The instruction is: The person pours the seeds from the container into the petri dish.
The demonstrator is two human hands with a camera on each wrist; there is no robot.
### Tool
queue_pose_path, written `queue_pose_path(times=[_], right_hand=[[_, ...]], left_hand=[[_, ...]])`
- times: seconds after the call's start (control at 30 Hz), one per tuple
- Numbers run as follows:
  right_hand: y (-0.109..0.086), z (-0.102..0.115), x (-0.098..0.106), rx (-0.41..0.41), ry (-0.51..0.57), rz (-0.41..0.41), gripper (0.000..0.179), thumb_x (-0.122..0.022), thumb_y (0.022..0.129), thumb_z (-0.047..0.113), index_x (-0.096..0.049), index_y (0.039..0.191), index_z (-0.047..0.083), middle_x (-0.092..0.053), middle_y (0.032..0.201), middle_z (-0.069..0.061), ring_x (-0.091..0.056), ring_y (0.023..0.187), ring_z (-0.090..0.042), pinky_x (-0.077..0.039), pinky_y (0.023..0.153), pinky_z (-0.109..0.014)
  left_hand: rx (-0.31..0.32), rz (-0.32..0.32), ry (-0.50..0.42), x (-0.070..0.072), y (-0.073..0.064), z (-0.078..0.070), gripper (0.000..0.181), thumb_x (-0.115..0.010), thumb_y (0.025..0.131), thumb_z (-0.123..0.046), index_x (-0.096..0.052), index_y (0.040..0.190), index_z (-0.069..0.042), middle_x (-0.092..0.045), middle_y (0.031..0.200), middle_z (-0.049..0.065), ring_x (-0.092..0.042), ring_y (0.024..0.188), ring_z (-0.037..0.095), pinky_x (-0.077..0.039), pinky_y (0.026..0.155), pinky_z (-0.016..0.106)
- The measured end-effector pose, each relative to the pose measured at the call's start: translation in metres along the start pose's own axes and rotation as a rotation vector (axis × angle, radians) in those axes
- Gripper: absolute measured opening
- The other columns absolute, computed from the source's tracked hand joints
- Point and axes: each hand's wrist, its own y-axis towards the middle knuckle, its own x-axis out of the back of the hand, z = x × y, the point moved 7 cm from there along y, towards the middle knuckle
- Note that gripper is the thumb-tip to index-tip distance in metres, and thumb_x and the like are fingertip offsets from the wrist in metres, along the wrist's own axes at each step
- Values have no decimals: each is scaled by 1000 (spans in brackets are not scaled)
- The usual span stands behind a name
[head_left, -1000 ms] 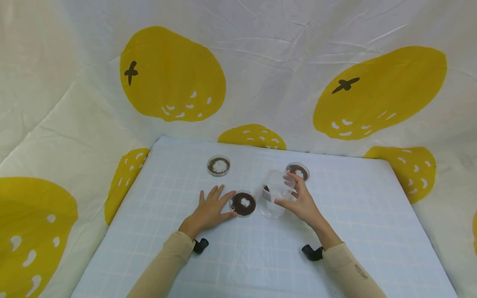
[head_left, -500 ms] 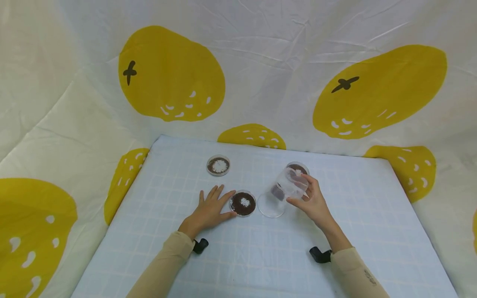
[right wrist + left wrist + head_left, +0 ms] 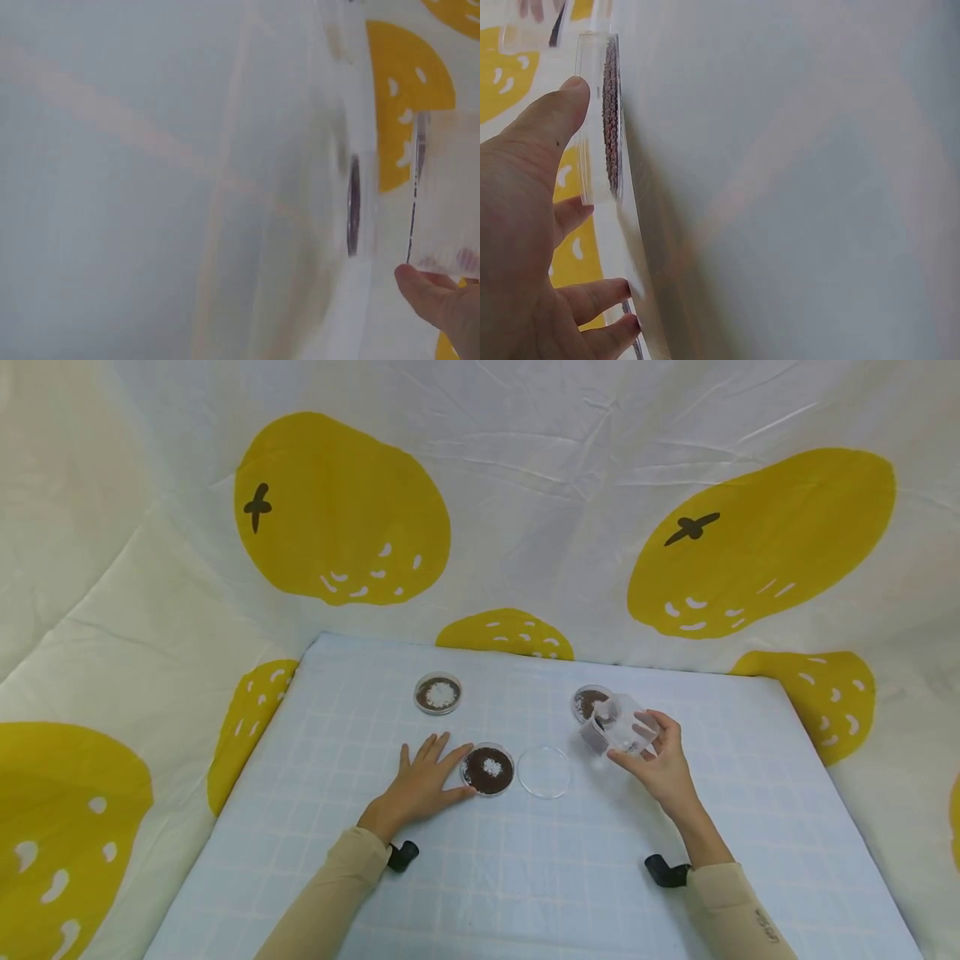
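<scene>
My left hand [image 3: 423, 781] lies on the table with fingers spread, thumb and index finger holding a petri dish [image 3: 478, 777] from two sides. Dark brown grains with a small white patch fill this dish, and the left wrist view shows the grain layer [image 3: 611, 120] edge-on. My right hand [image 3: 660, 768] grips a clear plastic cup [image 3: 633, 727] by its side, tilted above the table, with a little dark material at its far end. In the right wrist view the cup [image 3: 450, 195] shows a thin dark line along its edge. Between the hands lies a clear round lid [image 3: 545, 793].
A second dish [image 3: 438, 693] with brown grains and a larger white patch stands at the back left. Another similar dish [image 3: 585, 700] is at the back right, partly covered by the cup. A fabric wall [image 3: 540, 527] with yellow fruit prints rises behind the table [image 3: 487, 893].
My right hand has carried the cup rightward from above the clear lid, which now shows fully. The left hand and its dish have stayed in place.
</scene>
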Motion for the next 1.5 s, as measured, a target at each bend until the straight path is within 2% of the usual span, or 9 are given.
queue_pose_path(times=[0.2, 0.33, 0.57, 0.77, 1.03, 1.2, 1.5], right_hand=[[2, -6, 21, -34, -13, -81, 101, -85, 82, 14, -12, 151, 7, -30, 155, -18, -31, 141, -41, -29, 111, -60], [4, -14, 35, -72, -29, -163, 103, -85, 83, 17, -9, 153, 9, -29, 156, -18, -31, 140, -40, -30, 112, -58], [5, -25, 55, -164, -162, -304, 112, -83, 84, 29, -2, 159, 10, -30, 156, -21, -35, 138, -40, -35, 109, -55], [5, -34, 68, -217, -245, -390, 110, -82, 84, 35, -8, 158, 3, -28, 153, -25, -35, 137, -42, -34, 110, -53], [8, -47, 79, -274, -248, -420, 107, -80, 85, 39, -9, 158, 4, -24, 154, -23, -33, 138, -41, -33, 110, -52], [10, -51, 82, -267, -239, -444, 107, -81, 84, 36, -12, 157, 2, -27, 153, -25, -35, 135, -41, -35, 108, -52], [11, -56, 83, -283, -235, -442, 107, -80, 85, 36, -10, 157, 1, -25, 153, -26, -34, 134, -43, -33, 109, -53]], left_hand=[[4, 2, 2, -1, 0, 0, 80, -58, 91, -67, -30, 158, -33, -18, 164, 15, -9, 151, 36, 0, 111, 71], [5, 3, 2, 0, 0, 0, 80, -57, 91, -67, -30, 158, -33, -18, 164, 15, -9, 151, 36, 0, 111, 71], [-3, -7, -7, 0, 0, 0, 80, -57, 91, -67, -31, 158, -32, -19, 164, 16, -10, 151, 37, 0, 111, 72], [-5, -9, 0, -1, 0, 0, 80, -57, 91, -68, -32, 158, -33, -20, 164, 15, -11, 150, 37, -1, 111, 72], [-9, -12, -3, 0, -1, 0, 80, -56, 91, -68, -31, 158, -33, -20, 164, 15, -10, 151, 37, -1, 111, 72], [-4, -6, -7, 0, -1, 1, 80, -57, 91, -68, -30, 158, -33, -19, 164, 15, -9, 151, 36, 0, 111, 72], [-6, -3, -6, -1, 0, 1, 81, -55, 91, -69, -30, 158, -33, -18, 164, 15, -9, 151, 36, 0, 111, 72]])
